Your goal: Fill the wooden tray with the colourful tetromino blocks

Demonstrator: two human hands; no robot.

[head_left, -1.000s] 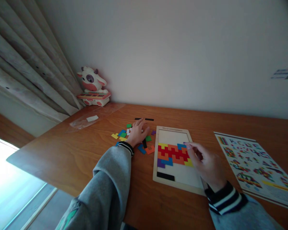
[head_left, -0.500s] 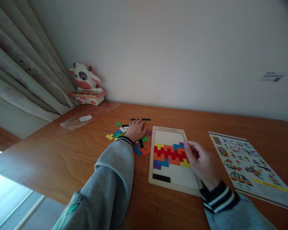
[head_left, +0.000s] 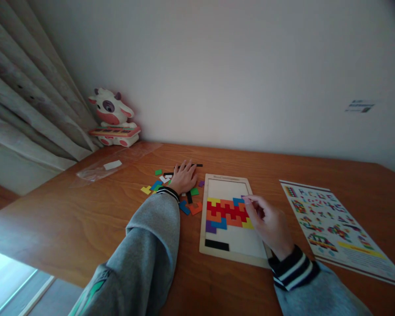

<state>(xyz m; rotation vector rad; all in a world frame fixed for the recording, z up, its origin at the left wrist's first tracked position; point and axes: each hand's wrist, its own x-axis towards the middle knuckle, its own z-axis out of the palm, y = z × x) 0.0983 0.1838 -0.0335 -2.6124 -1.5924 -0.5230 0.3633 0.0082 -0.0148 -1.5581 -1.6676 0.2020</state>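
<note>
A wooden puzzle tray (head_left: 206,248) lies on the table, with a band of red, orange, yellow, blue and purple pieces (head_left: 228,212) fitted across its middle and a black piece (head_left: 217,245) near its front edge. My right hand (head_left: 266,221) hovers over the tray's right side, fingers pinched on a small purple piece at the band's upper right. My left hand (head_left: 183,177) lies flat, fingers spread, on a scatter of loose coloured pieces (head_left: 156,186) left of the tray.
A printed pattern sheet (head_left: 329,220) lies to the right of the tray. A cow-shaped toy (head_left: 112,118) stands in the back left corner by the curtain (head_left: 29,101). A clear plastic bag (head_left: 105,167) lies near it. The table's front left edge drops off.
The view has shifted, so everything sits further left and lower. My left hand has slid a little farther back over the loose pieces. My right hand keeps its pinch at the tray.
</note>
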